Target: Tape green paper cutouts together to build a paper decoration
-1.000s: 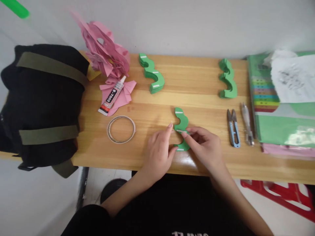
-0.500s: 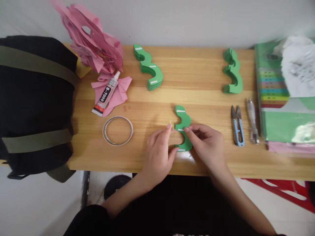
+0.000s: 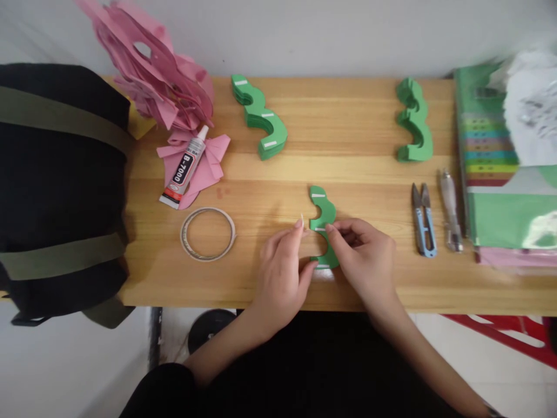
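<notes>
A wavy green foam piece with white tape strips across it lies on the wooden table in front of me. My right hand pinches its right edge near the middle strip, thumb on top and the other fingers partly hidden. On the other side, my left hand has its thumb tip against the lower end of the piece. Its index finger is spread from the thumb, and a tiny white strip stands at that fingertip. Whether the strip is stuck there or pinched, I cannot tell.
Stacked green foam pieces with tape lie at the back, another stack farther right. Left are a tape roll, a glue tube, pink sheets and a black bag. Right are snips, a pen and green packs.
The camera view has shifted slightly. Both hands and the green foam piece keep almost the same position, with the right thumb still at the middle strip.
</notes>
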Demonstrator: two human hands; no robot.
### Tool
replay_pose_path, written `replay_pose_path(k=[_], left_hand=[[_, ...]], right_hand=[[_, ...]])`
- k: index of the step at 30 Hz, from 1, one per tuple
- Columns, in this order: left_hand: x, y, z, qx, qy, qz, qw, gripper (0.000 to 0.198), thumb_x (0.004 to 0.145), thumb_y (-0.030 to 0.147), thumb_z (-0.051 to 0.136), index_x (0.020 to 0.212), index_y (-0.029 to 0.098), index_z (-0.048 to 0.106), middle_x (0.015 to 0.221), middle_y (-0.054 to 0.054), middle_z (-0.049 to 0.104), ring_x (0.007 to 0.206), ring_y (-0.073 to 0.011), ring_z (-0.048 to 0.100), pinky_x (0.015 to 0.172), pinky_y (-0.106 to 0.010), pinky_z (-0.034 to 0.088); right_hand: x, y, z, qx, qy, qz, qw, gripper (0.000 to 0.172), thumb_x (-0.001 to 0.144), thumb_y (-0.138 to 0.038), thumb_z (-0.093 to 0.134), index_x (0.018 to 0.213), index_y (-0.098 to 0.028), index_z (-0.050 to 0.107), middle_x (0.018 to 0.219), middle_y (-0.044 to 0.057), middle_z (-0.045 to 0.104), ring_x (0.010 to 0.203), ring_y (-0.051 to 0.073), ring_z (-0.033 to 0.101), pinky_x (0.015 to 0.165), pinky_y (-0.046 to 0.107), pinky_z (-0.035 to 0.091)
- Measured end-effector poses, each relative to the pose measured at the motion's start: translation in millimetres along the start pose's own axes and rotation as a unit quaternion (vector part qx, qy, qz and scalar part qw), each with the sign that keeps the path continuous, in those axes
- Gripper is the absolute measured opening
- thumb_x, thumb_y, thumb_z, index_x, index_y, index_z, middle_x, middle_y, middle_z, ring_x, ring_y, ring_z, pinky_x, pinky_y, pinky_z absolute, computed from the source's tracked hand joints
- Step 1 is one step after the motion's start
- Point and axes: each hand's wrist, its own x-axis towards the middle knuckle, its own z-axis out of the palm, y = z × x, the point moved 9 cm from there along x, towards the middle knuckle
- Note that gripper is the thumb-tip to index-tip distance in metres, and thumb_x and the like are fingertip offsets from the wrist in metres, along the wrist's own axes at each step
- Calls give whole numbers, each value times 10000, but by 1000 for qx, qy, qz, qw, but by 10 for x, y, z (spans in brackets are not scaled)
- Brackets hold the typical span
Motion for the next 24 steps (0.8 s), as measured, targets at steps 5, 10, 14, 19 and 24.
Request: replay_pose_path(k=[5,10,14,19,24], left_hand=[[-5,-17,22,-4,-8,-8,1000,849,847,124,655,1530,232,163,1235,-103,654,1147,-275,568,989,-464,458],[7,2,28,-6,-15,-7,1000,839,859,105,622,1534,221,138,1277,-116,637,1186,-280,552,1002,-478,441],[11,2,24,-2,-17,-9,1000,825,868,113,608,1534,229,135,1273,-112,645,1178,-286,560,984,-486,445],[13,4,21,3,-19,-5,1000,810,876,116,594,1533,227,135,1276,-118,644,1177,-287,561,975,-488,448],[22,19,12,-4,-19,-2,1000,797,880,107,577,1532,220,135,1274,-122,643,1182,-281,553,979,-489,449]], right_hand=[[-11,-2,-8,-4,11,4,1000,200,798,-369,640,733,-195,715,626,19,701,494,132,578,516,276,446],[-18,-18,-4,-14,16,3,1000,211,802,-375,631,726,-194,708,601,16,684,491,135,571,514,277,437],[-22,-40,-4,-26,22,-3,999,212,798,-376,628,717,-197,707,576,10,668,480,132,559,506,273,427],[-28,-47,-3,-41,26,-8,999,213,801,-372,621,719,-196,707,567,4,662,477,130,554,507,273,421],[-34,-56,-10,-51,32,-14,998,216,806,-372,616,730,-193,707,574,6,662,475,129,554,512,274,422]])
